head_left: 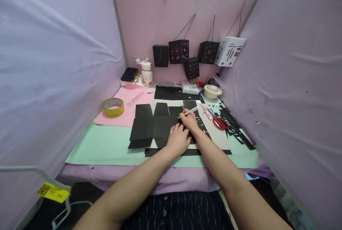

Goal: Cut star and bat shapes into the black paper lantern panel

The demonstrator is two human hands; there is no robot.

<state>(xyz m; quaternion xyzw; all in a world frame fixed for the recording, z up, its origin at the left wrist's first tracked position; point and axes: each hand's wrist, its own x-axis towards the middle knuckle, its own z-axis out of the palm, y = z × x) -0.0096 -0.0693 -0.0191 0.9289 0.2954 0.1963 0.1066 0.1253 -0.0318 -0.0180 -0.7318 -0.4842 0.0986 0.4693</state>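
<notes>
My right hand (189, 120) is closed around a slim white pen-shaped tool (192, 110), its tip down at the black card; whether it is a pen or a craft knife I cannot make out. Flat beneath both hands lies a black card (143, 126) cut into a box outline with flaps. My left hand (178, 139) rests on this card with its fingers spread, just in front of the right hand. Cut-out openings show in the card's right part (204, 130). Under it is a pale board (217, 133).
Red-handled scissors (220, 123) and a pink cutter (206, 112) lie right, beside black scraps (236, 130). Yellow tape (113, 107) and a clear ruler (135, 98) lie left on pink paper (120, 118). A bottle (146, 73) stands behind. Black boxes (179, 51) and a white box (229, 51) hang at the back.
</notes>
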